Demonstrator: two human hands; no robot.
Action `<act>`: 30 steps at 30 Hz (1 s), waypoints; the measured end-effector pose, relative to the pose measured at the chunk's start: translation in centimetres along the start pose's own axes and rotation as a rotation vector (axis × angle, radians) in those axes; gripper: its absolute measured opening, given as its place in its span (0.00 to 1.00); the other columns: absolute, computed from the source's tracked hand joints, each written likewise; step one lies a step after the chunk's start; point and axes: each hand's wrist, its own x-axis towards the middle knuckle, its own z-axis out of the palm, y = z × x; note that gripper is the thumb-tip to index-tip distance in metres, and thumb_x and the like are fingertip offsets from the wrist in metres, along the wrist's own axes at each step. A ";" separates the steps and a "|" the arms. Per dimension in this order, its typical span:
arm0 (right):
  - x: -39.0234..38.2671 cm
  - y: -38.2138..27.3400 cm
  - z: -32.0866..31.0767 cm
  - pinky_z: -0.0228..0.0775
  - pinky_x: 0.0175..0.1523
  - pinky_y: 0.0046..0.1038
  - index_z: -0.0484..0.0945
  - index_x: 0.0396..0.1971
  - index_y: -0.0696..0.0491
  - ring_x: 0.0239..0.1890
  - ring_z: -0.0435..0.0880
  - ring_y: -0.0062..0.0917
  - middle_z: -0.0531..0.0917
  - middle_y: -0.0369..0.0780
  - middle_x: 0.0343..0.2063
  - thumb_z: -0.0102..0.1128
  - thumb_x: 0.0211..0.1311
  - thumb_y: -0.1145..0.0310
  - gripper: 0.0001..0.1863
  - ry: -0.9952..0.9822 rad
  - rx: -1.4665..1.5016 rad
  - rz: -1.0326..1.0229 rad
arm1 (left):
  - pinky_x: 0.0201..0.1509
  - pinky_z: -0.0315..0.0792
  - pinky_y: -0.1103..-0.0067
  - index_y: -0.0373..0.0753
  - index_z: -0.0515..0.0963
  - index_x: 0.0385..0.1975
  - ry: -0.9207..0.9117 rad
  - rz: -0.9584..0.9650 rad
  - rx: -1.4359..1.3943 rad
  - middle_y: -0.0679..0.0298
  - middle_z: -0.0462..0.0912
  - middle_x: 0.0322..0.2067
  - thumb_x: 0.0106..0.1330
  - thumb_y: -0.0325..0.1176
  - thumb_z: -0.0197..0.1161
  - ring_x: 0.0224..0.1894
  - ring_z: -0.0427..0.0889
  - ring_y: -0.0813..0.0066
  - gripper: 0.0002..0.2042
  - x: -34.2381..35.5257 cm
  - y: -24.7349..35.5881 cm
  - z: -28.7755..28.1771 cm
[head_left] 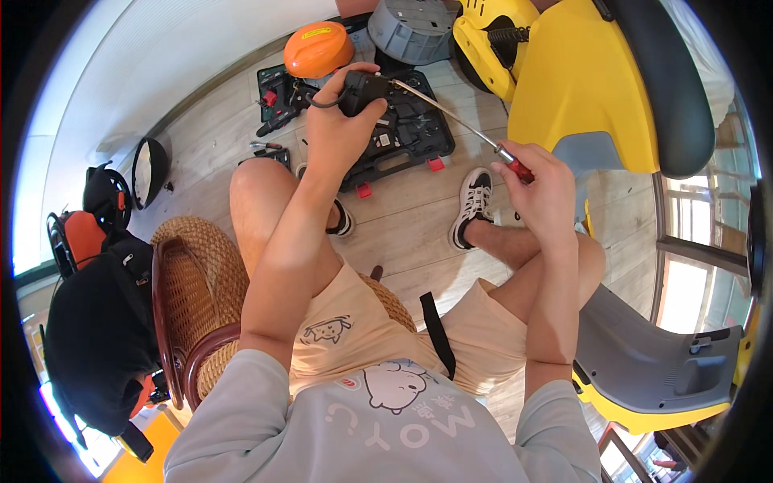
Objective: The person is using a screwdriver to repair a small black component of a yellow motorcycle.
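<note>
My left hand [345, 121] is closed round a small black boxy part [361, 93], from which a thin dark cable loops at the left. In my right hand [538, 181] is a screwdriver [451, 115] with a red handle and a long metal shaft. Its shaft slants up to the left, and the tip reaches the black part's right side; whether it sits in a screw cannot be made out. Below both hands an open black tool case [403, 145] with red latches lies on the floor, partly hidden by my left hand.
An orange helmet-like dome [317, 50] and a grey round tub [412, 32] stand behind the case. A yellow scooter body [580, 80] with a black seat is at the right. A round mirror [150, 173] lies left. I sit on a wicker chair [197, 266], near a grey-yellow panel [656, 354].
</note>
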 end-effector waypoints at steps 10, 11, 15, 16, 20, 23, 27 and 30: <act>-0.1 0.0 0.0 0.72 0.31 0.30 0.83 0.38 0.51 0.25 0.81 0.32 0.82 0.38 0.26 0.69 0.52 0.68 0.12 0.000 -0.009 -0.011 | 0.39 0.72 0.85 0.42 0.79 0.45 0.027 -0.015 0.012 0.69 0.83 0.30 0.53 0.23 0.66 0.32 0.79 0.85 0.18 0.0 -0.1 0.0; -0.1 0.0 0.0 0.72 0.31 0.30 0.83 0.38 0.51 0.25 0.81 0.32 0.82 0.38 0.27 0.69 0.52 0.68 0.12 0.000 -0.010 -0.013 | 0.39 0.72 0.84 0.42 0.79 0.45 0.025 -0.029 0.012 0.68 0.83 0.30 0.53 0.23 0.66 0.32 0.79 0.85 0.18 0.0 -0.1 -0.1; -0.1 -0.1 -0.2 0.73 0.32 0.31 0.83 0.38 0.50 0.26 0.81 0.32 0.81 0.37 0.31 0.69 0.53 0.68 0.11 0.006 -0.012 -0.015 | 0.40 0.73 0.83 0.43 0.79 0.46 0.010 0.029 0.069 0.68 0.83 0.31 0.53 0.24 0.66 0.32 0.80 0.84 0.18 -0.1 0.1 -0.1; -0.2 -0.2 -0.3 0.73 0.32 0.31 0.83 0.38 0.50 0.26 0.81 0.32 0.81 0.37 0.31 0.69 0.53 0.68 0.11 0.006 -0.008 -0.030 | 0.40 0.73 0.83 0.43 0.79 0.46 0.010 0.029 0.068 0.68 0.83 0.31 0.53 0.24 0.66 0.32 0.80 0.84 0.18 -0.2 0.2 -0.1; -0.6 -0.8 -1.1 0.74 0.36 0.34 0.80 0.43 0.52 0.33 0.82 0.35 0.75 0.39 0.42 0.65 0.54 0.75 0.14 -0.063 -0.124 -0.088 | 0.40 0.73 0.83 0.43 0.79 0.46 -0.005 0.077 0.096 0.67 0.83 0.32 0.54 0.23 0.66 0.33 0.79 0.84 0.18 -0.3 0.5 -0.4; -1.0 -1.8 -2.2 0.75 0.39 0.36 0.76 0.44 0.55 0.37 0.81 0.38 0.72 0.42 0.46 0.62 0.54 0.79 0.16 -0.016 -0.152 -0.167 | 0.40 0.73 0.84 0.42 0.79 0.46 -0.020 0.114 0.029 0.68 0.82 0.32 0.54 0.22 0.66 0.33 0.79 0.84 0.18 -0.2 0.9 -0.9; -1.5 -3.2 -5.2 0.75 0.40 0.37 0.72 0.42 0.58 0.40 0.80 0.40 0.71 0.42 0.45 0.61 0.53 0.80 0.15 -0.018 -0.236 -0.152 | 0.40 0.72 0.85 0.41 0.78 0.46 -0.048 0.133 -0.071 0.69 0.81 0.31 0.54 0.21 0.66 0.33 0.77 0.86 0.18 -0.8 1.7 -0.9; -2.0 -3.9 -8.0 0.76 0.37 0.35 0.73 0.42 0.58 0.37 0.81 0.37 0.71 0.41 0.45 0.60 0.51 0.81 0.16 -0.080 -0.484 -0.244 | 0.41 0.71 0.86 0.40 0.78 0.46 -0.092 0.077 -0.185 0.70 0.80 0.31 0.54 0.20 0.66 0.34 0.76 0.86 0.18 -1.9 2.1 -0.3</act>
